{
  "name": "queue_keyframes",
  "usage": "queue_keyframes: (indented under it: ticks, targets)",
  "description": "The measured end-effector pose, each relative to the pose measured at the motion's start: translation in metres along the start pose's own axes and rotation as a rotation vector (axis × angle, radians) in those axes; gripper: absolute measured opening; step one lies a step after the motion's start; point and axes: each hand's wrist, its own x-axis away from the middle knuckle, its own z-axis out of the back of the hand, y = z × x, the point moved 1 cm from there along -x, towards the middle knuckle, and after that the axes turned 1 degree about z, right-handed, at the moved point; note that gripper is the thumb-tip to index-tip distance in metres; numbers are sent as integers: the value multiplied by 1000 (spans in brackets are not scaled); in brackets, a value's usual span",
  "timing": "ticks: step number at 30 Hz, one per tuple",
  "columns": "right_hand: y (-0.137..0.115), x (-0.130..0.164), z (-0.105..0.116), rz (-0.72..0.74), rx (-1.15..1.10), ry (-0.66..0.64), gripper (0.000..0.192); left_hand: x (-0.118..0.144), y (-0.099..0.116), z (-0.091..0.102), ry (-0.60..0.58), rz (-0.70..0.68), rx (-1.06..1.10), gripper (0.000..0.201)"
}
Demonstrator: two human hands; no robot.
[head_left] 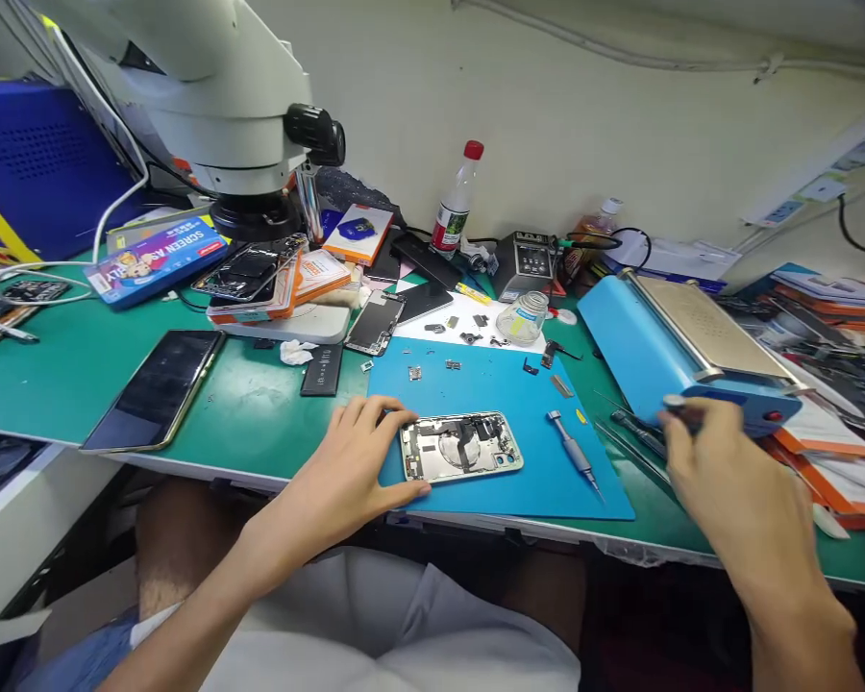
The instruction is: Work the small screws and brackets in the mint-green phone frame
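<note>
An opened phone housing (461, 446) lies on a blue work mat (505, 384) near the desk's front edge. My left hand (353, 461) rests against its left end, thumb and fingers around the corner. My right hand (721, 471) is off to the right, over the green desk surface, pinching a thin metal tool (674, 404) beside the blue heating machine (663, 351). A grey screwdriver (573, 461) lies on the mat between the housing and my right hand. Small screws and brackets (432, 367) are scattered at the mat's far edge.
A microscope (209, 96) stands at the back left above phones and boxes. A dark screen panel (155, 389) lies left on the green mat. A black battery (322, 370), a glass jar (523, 317), a red-capped bottle (456, 202) and tweezers (634, 428) also sit around.
</note>
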Motion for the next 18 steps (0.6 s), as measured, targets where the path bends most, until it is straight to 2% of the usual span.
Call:
queue_keyframes:
  ticks: [2, 3, 5, 9, 13, 18]
  targets:
    - [-26, 6, -12, -24, -209, 140, 25, -1, 0, -2, 10, -1, 0, 61]
    - [-42, 10, -23, -22, -331, 147, 35, -1, 0, -3, 15, 1, -1, 62]
    - [-75, 17, -51, -15, -538, 60, 49, -4, 1, -5, 22, 10, -4, 66]
    - [-126, 28, -103, -74, -748, -116, 40, -6, 1, -10, 38, 31, -4, 75]
    - [-141, 33, -122, -154, -807, -200, 38, -6, -2, -15, 69, 43, 28, 82]
    - [-138, 32, -117, -229, -920, -211, 44, -6, -5, -15, 116, 42, 156, 84]
